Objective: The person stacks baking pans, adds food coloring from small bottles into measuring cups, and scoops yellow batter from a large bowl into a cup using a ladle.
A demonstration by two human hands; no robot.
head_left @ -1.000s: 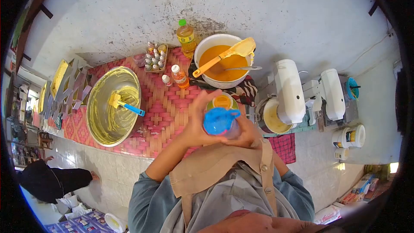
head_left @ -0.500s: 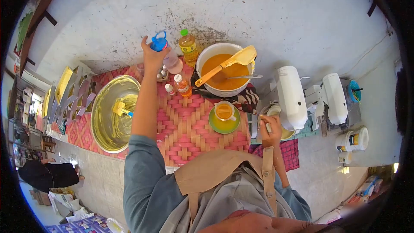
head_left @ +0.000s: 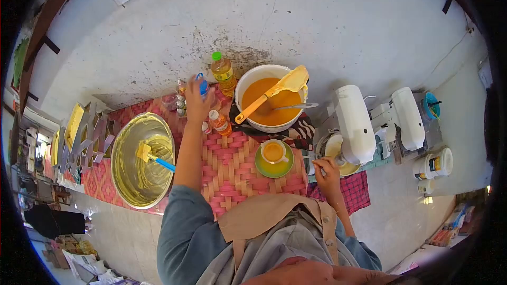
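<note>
My left hand (head_left: 198, 106) is wrapped round the top of a bottle with a blue cap (head_left: 203, 85), which stands at the back of the table beside the oil bottle (head_left: 224, 75). Most of that bottle is hidden by the hand. My right hand (head_left: 327, 171) is bent with its fingertips together near the mixer bowl (head_left: 346, 168); anything between them is too small to tell. Left of the right hand, a cup (head_left: 273, 152) of orange liquid sits on a green plate (head_left: 283, 169). Two small bottles, one orange (head_left: 219, 123), stand by my left forearm.
A large steel bowl (head_left: 119, 155) with yellow batter and a blue-handled spatula (head_left: 153, 159) lies left. A white pot (head_left: 240, 92) of orange liquid has an orange spatula (head_left: 264, 100) across it. Two mixers (head_left: 355, 124) stand right. A person in black (head_left: 55, 221) is far left.
The blue-capped bottle went from between both hands to the back left and down onto the table in my left hand. My right hand moved right, toward the mixer bowl.
</note>
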